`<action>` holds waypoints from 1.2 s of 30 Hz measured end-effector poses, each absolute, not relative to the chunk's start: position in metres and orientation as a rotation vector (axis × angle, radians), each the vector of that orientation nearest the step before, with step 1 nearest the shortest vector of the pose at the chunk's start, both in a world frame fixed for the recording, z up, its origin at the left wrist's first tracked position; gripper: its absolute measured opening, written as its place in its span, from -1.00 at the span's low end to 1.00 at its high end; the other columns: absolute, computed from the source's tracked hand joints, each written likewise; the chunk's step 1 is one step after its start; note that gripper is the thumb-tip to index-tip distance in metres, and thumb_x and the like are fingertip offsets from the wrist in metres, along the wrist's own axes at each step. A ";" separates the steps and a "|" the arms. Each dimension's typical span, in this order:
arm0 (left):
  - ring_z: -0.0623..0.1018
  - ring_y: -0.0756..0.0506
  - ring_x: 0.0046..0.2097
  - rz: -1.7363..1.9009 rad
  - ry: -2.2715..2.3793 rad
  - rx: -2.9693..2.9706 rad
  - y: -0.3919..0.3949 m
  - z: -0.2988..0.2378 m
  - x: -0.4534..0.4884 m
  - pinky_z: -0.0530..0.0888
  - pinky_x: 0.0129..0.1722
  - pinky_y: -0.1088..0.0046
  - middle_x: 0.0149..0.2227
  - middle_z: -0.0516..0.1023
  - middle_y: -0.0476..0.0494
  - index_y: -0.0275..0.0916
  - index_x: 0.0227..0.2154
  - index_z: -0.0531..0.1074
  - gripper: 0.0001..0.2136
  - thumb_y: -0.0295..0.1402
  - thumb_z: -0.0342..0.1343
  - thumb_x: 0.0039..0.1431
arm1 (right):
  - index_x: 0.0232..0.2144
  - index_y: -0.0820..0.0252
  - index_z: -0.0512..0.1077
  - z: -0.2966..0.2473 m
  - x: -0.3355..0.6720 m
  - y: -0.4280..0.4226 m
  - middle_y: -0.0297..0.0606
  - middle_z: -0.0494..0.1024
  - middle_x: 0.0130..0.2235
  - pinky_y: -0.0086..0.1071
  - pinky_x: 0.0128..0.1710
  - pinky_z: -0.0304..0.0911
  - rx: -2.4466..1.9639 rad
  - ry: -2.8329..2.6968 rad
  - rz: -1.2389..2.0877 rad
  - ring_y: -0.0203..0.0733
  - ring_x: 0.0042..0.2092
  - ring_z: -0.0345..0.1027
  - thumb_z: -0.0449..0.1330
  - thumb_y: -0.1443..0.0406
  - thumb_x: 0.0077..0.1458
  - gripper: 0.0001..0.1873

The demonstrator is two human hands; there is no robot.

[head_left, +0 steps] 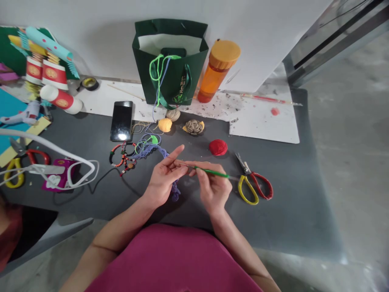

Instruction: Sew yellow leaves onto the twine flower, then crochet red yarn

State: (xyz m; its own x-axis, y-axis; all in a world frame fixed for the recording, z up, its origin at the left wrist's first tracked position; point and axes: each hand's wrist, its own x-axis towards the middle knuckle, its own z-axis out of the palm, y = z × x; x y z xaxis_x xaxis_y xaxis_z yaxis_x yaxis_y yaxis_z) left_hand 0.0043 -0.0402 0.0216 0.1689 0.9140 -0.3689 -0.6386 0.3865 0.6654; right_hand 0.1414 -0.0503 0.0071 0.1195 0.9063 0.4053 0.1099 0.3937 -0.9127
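Note:
My right hand grips a slim crochet hook with a green handle, its thin metal tip pointing left to the fingers of my other hand. In a pinch, with the index finger raised, my left hand holds a purple crocheted strip. Part of the strip shows below the palm, and more purple yarn trails out behind the hand to the left. The stitches at the fingertips are hidden. To the right of my right hand lie scissors with one yellow and one red handle loop.
Beyond my hands lie a red yarn ball, a yellow yarn ball, a grey crocheted flower, a beaded bracelet and a phone. A green paper bag and an orange bottle stand behind. White cables cross the left.

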 end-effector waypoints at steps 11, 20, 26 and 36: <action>0.48 0.07 -0.36 1.020 0.737 0.341 -0.039 0.020 0.002 0.40 -0.20 0.47 -0.40 0.59 0.07 -0.09 0.07 0.59 -0.44 -0.42 0.48 -0.07 | -0.21 0.09 0.54 0.008 0.137 -0.056 -0.34 0.69 -0.38 -0.37 -0.45 0.46 -1.146 -1.171 0.770 -0.26 -0.46 0.54 0.23 0.27 0.30 -0.92; 0.41 0.07 -0.38 0.988 0.735 0.332 -0.038 0.023 0.000 0.32 -0.27 0.48 -0.47 0.51 0.07 -0.10 -0.04 0.65 -0.56 -0.37 0.48 -0.06 | -0.25 0.04 0.37 0.011 0.139 -0.049 -0.40 0.66 -0.45 -0.43 -0.60 0.27 -1.037 -0.851 1.114 -0.30 -0.57 0.47 0.16 0.10 0.34 -0.82; 0.42 0.06 -0.36 0.965 0.710 0.338 -0.039 0.026 0.003 0.35 -0.24 0.46 -0.37 0.61 0.01 -0.10 -0.09 0.67 -0.57 -0.39 0.49 -0.11 | -0.31 0.07 0.46 0.011 0.136 -0.045 -0.41 0.63 -0.51 -0.41 -0.56 0.30 -0.996 -0.721 1.353 -0.29 -0.57 0.42 0.30 0.03 0.19 -0.74; 0.56 0.03 -0.29 1.104 0.809 0.402 -0.040 0.026 0.004 0.43 -0.15 0.46 -0.32 0.68 -0.01 -0.15 -0.07 0.65 -0.59 -0.35 0.48 -0.05 | -0.23 0.07 0.55 0.004 0.140 -0.052 -0.34 0.69 -0.36 -0.40 -0.46 0.36 -1.075 -1.040 1.030 -0.28 -0.43 0.54 0.25 0.22 0.30 -0.90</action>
State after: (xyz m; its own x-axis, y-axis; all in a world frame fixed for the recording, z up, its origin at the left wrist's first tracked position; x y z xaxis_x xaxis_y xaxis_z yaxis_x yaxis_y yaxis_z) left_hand 0.0042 -0.0397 0.0257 0.2119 0.9026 -0.3748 -0.6291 0.4195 0.6544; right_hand 0.1402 -0.0522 0.0039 0.1930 0.9714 0.1384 -0.1286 0.1649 -0.9779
